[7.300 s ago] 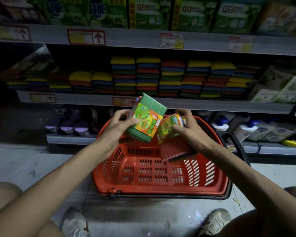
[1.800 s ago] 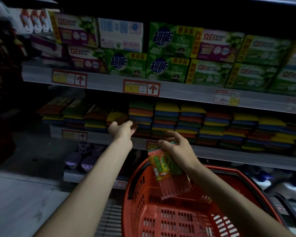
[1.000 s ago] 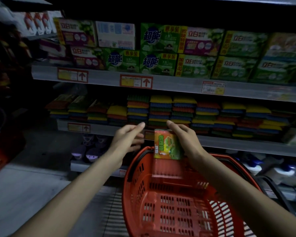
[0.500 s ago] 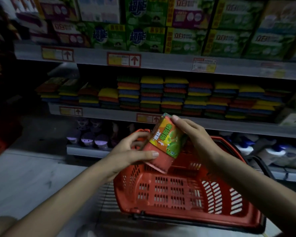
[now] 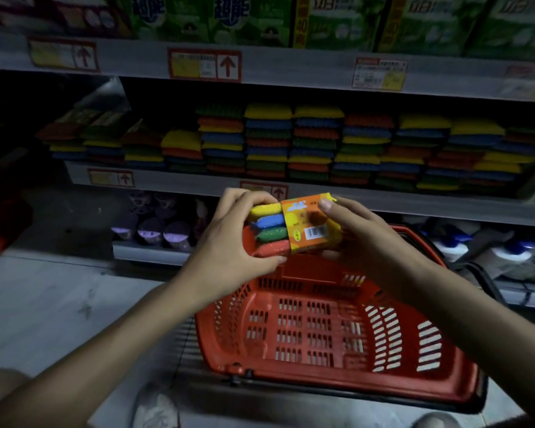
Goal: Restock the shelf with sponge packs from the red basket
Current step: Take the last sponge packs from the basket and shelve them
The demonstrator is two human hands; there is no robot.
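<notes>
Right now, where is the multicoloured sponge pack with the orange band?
Head view, centre: the multicoloured sponge pack is held between left hand and right hand, above the far rim of the red plastic basket.

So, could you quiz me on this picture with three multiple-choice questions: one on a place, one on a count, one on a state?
1. Where is the sponge pack?
A on the floor
B held above the red basket
C on the top shelf

2. How many sponge colours show beside its label?
A two
B six
C four

3. What does the basket hold?
A nothing visible
B bottles
C boxes

Answers:
1 B: the left hand and the right hand grip it over the basket's far rim.
2 C: yellow, blue, green and red show.
3 A: only its bare slotted floor shows.
</notes>
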